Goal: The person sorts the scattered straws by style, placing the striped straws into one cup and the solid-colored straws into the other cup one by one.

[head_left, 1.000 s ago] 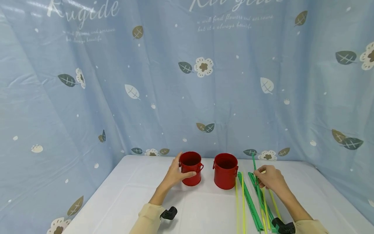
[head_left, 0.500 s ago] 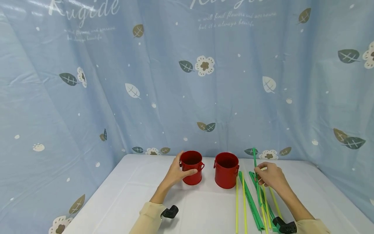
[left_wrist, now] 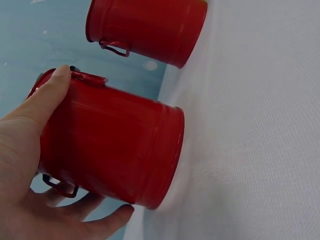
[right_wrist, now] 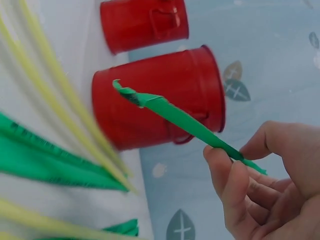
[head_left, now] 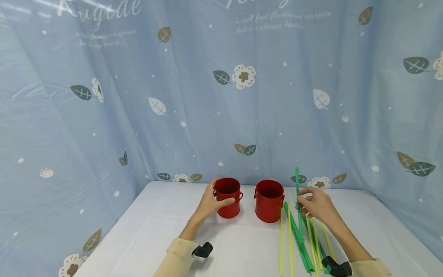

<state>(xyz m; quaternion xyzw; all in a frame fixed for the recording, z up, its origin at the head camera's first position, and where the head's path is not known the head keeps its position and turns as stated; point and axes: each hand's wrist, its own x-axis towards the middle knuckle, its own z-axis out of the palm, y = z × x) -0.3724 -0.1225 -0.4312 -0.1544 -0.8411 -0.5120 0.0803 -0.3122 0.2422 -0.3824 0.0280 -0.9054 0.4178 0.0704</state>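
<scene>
My left hand (head_left: 207, 206) grips the left red bucket (head_left: 231, 211), thumb across its near side and fingers round the far side near the rim. In the left wrist view the bucket (left_wrist: 110, 142) stands on the white cloth, with a small looped ear on each side. My right hand (head_left: 320, 206) pinches a long thin green strip (head_left: 297, 180) between thumb and fingertips, its top end pointing up. The strip's lower end (right_wrist: 129, 94) looks crumpled and hooked in the right wrist view. A second red bucket (head_left: 268, 209) stands between the hands.
Under and beside my right hand lie several green strips (head_left: 303, 252) and thin yellow sticks (head_left: 290, 242) on the white-covered table (head_left: 242, 250). A blue curtain (head_left: 194, 154) hangs right behind the table's far edge.
My right hand has lifted the green strip and brought it slightly left and up, so it now stands nearly upright. My left hand stays on the left bucket.
</scene>
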